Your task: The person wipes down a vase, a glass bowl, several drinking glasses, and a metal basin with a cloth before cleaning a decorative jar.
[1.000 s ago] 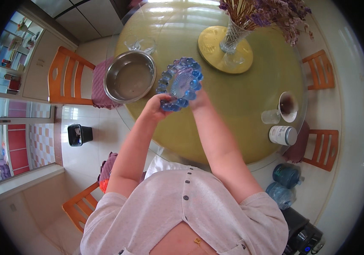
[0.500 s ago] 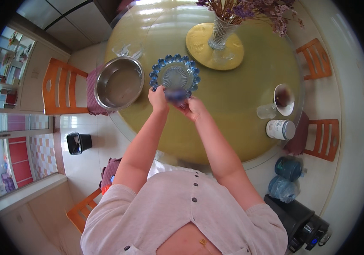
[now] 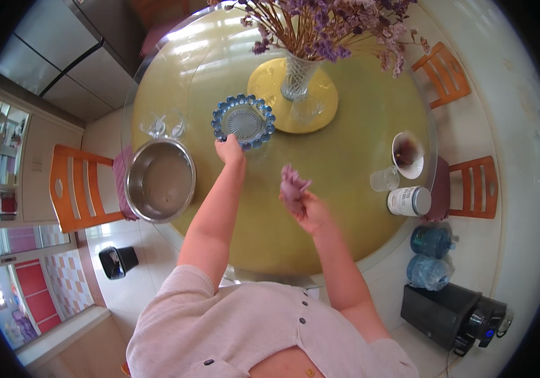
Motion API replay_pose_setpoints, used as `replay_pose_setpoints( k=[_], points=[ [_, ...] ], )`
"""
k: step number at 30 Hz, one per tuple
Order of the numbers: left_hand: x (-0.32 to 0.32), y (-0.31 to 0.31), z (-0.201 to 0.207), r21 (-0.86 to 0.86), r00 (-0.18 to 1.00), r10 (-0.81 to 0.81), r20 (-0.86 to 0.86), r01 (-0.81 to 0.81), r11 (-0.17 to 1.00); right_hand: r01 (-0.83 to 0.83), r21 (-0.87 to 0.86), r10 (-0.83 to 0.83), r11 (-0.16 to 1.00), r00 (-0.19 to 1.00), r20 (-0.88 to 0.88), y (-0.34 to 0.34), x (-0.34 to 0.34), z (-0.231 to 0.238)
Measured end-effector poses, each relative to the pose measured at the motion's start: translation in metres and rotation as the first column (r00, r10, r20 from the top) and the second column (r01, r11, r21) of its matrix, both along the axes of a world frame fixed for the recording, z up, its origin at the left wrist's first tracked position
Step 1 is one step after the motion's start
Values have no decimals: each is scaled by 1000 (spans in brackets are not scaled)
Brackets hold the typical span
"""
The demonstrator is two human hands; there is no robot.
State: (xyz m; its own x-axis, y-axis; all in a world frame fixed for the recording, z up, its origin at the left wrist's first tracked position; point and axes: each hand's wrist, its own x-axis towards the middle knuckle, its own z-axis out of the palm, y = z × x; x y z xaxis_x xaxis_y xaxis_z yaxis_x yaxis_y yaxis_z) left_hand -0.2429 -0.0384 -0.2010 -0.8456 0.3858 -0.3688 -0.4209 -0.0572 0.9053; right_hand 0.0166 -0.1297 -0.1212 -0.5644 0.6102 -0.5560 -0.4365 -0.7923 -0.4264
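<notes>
A blue-tinted glass dish (image 3: 244, 123) with a beaded, scalloped rim and a ribbed round base appears to lie flat on the table by the golden turntable. My left hand (image 3: 229, 151) is closed on its near rim, with the thumb over the edge. Apart from the dish, to the right and nearer to me, my right hand (image 3: 311, 211) is closed around a crumpled purple cloth (image 3: 293, 184). The cloth's top end sticks up out of the fingers.
Left of the dish stands a steel basin (image 3: 132, 189) of cloudy water, with clear glasses (image 3: 160, 128) behind it. A patterned glass vase (image 3: 299, 75) of dried purple flowers rises from the turntable (image 3: 326, 116). At right are a white bowl (image 3: 413, 171), a clear cup (image 3: 384, 179) and a white jar (image 3: 402, 201).
My right hand has come away from the dish, moving right and towards me with the purple cloth. My left hand still grips the rim. The whole view has shifted a little.
</notes>
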Motion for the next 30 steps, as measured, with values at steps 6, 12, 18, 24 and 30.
replay_pose_setpoints(
  k=[6, 12, 18, 24, 30],
  points=[
    [4, 35, 18, -75, 997, 16, 72, -10, 997, -82, -54, 88, 995, 990, 109, -37, 5, -33],
    [-4, 53, 16, 7, 993, 11, 120, -12, 1000, -53, -130, 69, 990, 990, 122, -51, 2, -48],
    [-9, 59, 13, -42, 996, 7, 85, -3, 999, -79, -135, 99, 988, 984, 146, -57, 1, -51],
    [-34, 64, -33, -83, 1000, 0, 27, 3, 997, -70, -185, 103, 980, 979, 177, -60, -5, -48],
    [-25, 58, 6, -165, 954, -255, 158, 281, 946, 33, -37, -28, 999, 990, 140, -43, 19, -54]
  ],
)
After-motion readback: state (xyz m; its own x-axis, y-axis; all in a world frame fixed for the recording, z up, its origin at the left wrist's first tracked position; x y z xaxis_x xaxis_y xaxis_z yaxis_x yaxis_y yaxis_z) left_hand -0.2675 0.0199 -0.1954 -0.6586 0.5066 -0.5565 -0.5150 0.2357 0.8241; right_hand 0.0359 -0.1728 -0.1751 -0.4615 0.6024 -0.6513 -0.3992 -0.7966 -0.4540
